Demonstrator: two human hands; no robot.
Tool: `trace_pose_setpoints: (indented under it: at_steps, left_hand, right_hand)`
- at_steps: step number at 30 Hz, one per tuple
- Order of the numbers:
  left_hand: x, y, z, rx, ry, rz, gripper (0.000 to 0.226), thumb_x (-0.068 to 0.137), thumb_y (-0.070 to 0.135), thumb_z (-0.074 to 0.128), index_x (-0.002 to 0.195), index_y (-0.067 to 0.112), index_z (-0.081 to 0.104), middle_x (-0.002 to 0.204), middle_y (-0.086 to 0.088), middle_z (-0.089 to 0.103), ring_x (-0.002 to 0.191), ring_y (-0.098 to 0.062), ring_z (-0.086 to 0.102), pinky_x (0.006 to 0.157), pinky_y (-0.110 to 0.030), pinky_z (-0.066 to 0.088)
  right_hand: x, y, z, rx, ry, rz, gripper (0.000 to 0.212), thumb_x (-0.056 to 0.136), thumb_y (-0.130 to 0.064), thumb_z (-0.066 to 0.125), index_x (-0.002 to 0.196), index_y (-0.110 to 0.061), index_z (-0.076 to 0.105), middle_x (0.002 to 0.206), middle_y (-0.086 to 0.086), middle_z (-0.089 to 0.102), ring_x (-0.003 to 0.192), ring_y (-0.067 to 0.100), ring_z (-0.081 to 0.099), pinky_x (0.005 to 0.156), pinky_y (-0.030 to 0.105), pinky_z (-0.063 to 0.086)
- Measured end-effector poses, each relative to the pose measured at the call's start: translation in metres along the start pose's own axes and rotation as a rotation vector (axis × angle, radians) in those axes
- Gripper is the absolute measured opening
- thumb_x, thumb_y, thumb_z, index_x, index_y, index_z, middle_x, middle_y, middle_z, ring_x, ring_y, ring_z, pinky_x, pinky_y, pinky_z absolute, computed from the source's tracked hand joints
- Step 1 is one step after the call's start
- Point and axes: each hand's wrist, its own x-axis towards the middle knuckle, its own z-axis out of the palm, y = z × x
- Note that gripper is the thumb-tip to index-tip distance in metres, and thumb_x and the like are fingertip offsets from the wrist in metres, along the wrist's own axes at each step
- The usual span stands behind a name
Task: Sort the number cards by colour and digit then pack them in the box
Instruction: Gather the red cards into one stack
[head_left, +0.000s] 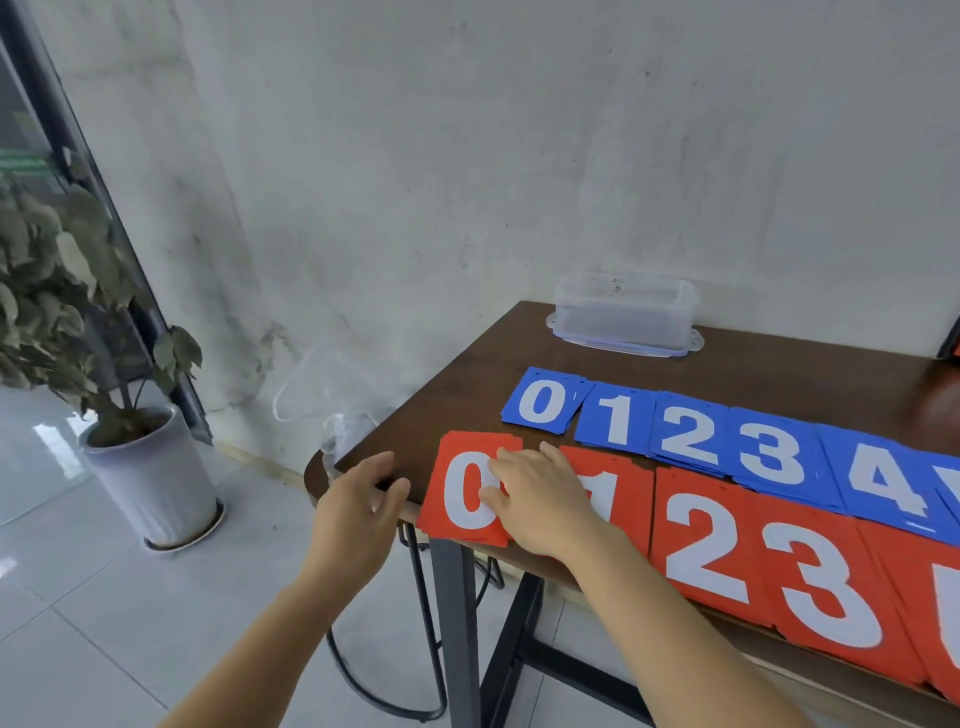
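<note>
Head: clear box (623, 317) on table (753, 374)

soft even daylight, slight blur, wide-angle edge distortion

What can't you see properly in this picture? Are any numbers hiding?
All in the head view:
- The right hand covers part of the red 0 pile and much of the red 1 pile.
- The picture's right edge cuts off the cards after blue 4 and red 3, so their digits can't be read.
- The card edges are too small to count each pile.
- The clear box is too hazy to show what's inside.
</note>
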Motion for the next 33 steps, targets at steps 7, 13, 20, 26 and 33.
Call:
trace_pose_setpoints:
  at_steps: [7, 13, 20, 26, 33]
  left_hand:
    - [-0.018, -0.010, -0.003, -0.123, 0.041, -0.047, 0.034, 0.093, 0.025, 0.061, 0.124, 0.014, 0.061, 0.106, 0.000, 0.067, 0.098, -0.015, 0.063, 0.077, -0.019, 0.045]
    - [-0.039, -0.004, 0.000, -0.388, -0.084, -0.205, 0.043, 0.091, 0.031, 0.063, 0.130, 0.019, 0.053, 0.112, 0.004, 0.067, 0.092, -0.012, 0.067, 0.067, -0.017, 0.056]
    - [-0.057, -0.006, -0.006, -0.860, -0.317, -0.527, 0.042, 0.088, 0.007, 0.066, 0.128, 0.014, 0.053, 0.113, -0.010, 0.069, 0.102, -0.034, 0.066, 0.087, -0.050, 0.056]
    - [-0.075, -0.006, 0.001, -0.930, -0.250, -0.569, 0.042, 0.087, 0.000, 0.064, 0.124, 0.017, 0.054, 0.110, -0.012, 0.068, 0.100, -0.036, 0.063, 0.079, -0.048, 0.056]
    - [-0.085, -0.005, -0.005, -0.993, -0.174, -0.576, 0.042, 0.088, 0.001, 0.064, 0.127, 0.016, 0.055, 0.109, -0.011, 0.069, 0.098, -0.038, 0.065, 0.077, -0.051, 0.057]
  right_hand:
    - [-0.009, -0.022, 0.006, 0.102, -0.066, -0.083, 0.033, 0.104, -0.028, 0.036, 0.130, -0.011, 0.048, 0.134, 0.002, 0.047, 0.127, 0.020, 0.044, 0.105, 0.034, 0.039]
    - [-0.025, -0.040, 0.011, 0.116, -0.090, -0.123, 0.046, 0.105, -0.028, 0.035, 0.148, -0.014, 0.030, 0.159, 0.001, 0.021, 0.146, 0.017, 0.020, 0.115, 0.032, 0.025]
    - [-0.042, -0.045, 0.016, 0.113, -0.080, -0.183, 0.051, 0.105, -0.023, 0.036, 0.153, -0.019, 0.020, 0.161, -0.004, 0.013, 0.148, 0.012, 0.009, 0.117, 0.029, 0.018]
    - [-0.062, -0.051, 0.024, 0.164, -0.071, -0.285, 0.046, 0.104, -0.017, 0.035, 0.150, -0.023, 0.031, 0.159, -0.008, 0.020, 0.147, 0.007, 0.010, 0.117, 0.027, 0.018]
    - [-0.093, 0.000, -0.012, 0.281, 0.094, 0.014, 0.045, 0.105, -0.028, 0.033, 0.150, -0.028, 0.030, 0.156, -0.010, 0.028, 0.145, 0.006, 0.019, 0.115, 0.024, 0.021]
